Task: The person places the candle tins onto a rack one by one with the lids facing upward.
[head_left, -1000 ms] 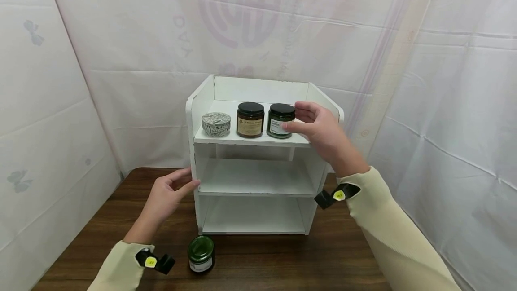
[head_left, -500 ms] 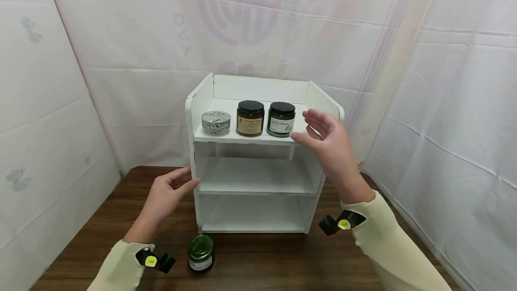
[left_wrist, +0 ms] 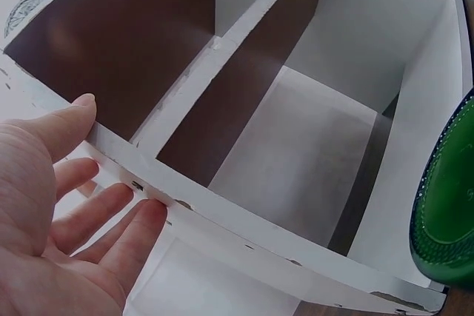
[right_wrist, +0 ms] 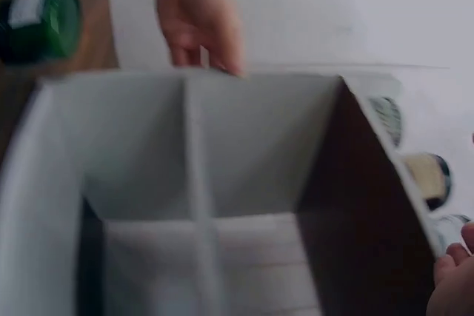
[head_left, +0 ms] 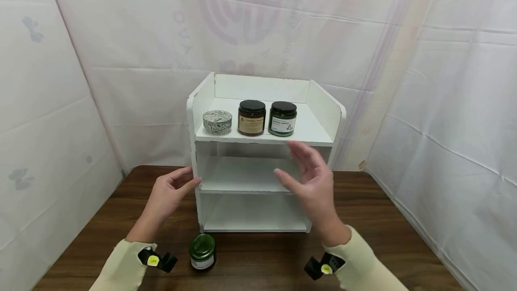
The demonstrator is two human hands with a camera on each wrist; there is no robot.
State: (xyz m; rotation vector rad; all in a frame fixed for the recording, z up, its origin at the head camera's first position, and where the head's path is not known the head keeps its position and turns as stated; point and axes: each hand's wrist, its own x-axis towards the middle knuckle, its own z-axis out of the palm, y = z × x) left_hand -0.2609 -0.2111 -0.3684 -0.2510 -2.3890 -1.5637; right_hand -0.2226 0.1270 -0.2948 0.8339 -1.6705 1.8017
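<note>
A white three-tier shelf unit (head_left: 246, 174) stands on the table. My left hand (head_left: 165, 194) holds its left side panel, thumb on the front edge and fingers along the outer side, as the left wrist view (left_wrist: 81, 220) also shows. On the top tier, from left to right, sit a leaf-patterned round tin (head_left: 217, 123), an amber jar (head_left: 251, 122) with a black lid, and a dark green scented-candle jar (head_left: 282, 124) with a black lid. In front of the middle tier, below that candle, my right hand (head_left: 313, 187) is spread with nothing in it.
Another green glass jar (head_left: 202, 253) with a white label stands on the dark wooden table (head_left: 258, 264), before the unit's front left corner. White sheeting (head_left: 141, 80) hangs behind and at both sides. The lower two tiers are bare.
My right hand has let go of the green scented-candle jar on the top tier, then moved right, down and back toward me. The left hand has stayed on the side panel.
</note>
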